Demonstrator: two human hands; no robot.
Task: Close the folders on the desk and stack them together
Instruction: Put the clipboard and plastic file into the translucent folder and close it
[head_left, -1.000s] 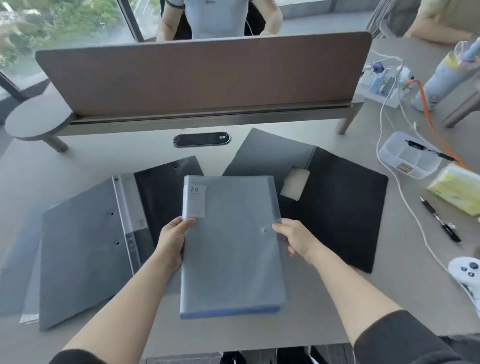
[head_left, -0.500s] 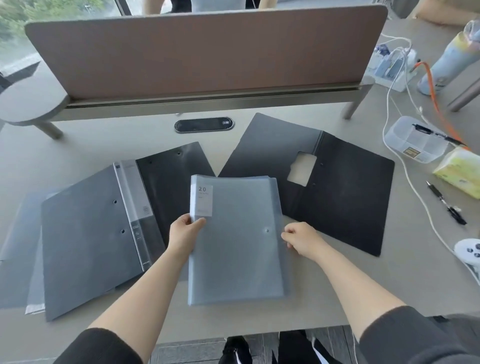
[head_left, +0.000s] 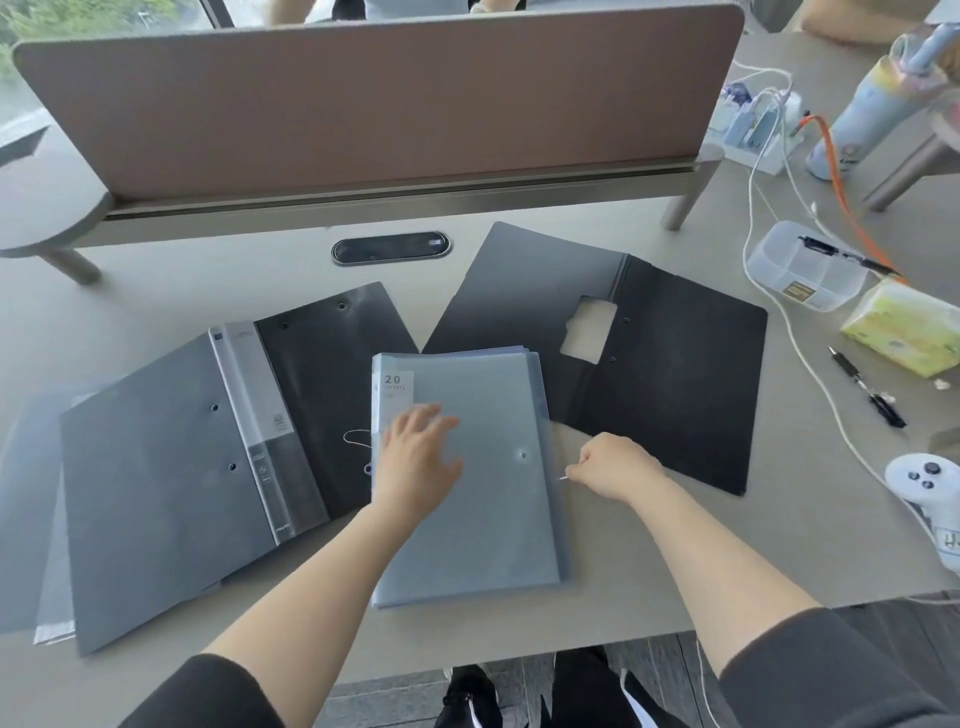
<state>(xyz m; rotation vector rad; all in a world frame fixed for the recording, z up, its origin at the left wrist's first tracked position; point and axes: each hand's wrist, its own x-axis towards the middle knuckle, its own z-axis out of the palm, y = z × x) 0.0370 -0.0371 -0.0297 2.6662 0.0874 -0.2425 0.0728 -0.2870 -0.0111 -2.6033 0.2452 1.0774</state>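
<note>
A closed translucent blue folder (head_left: 483, 519) labelled "20" lies flat on the desk in front of me. My left hand (head_left: 418, 462) rests on its cover with fingers spread. My right hand (head_left: 615, 467) is curled at the folder's right edge and pinches a thin white cord end there. A thin cord loop shows at the folder's left edge. An open grey ring folder (head_left: 156, 493) lies spread to the left, partly under the blue one. An open black folder (head_left: 675, 389) lies spread to the right.
A brown divider panel (head_left: 363, 104) stands along the back of the desk. To the right are a clear plastic box (head_left: 800, 265), a tissue pack (head_left: 904, 330), a black pen (head_left: 865, 387), a white controller (head_left: 930, 488), cables and a blue bottle (head_left: 872, 98).
The blue folder has been laid down flat. My left hand moved from its left edge onto the cover. My right hand stayed at the right edge and now pinches a cord end.
</note>
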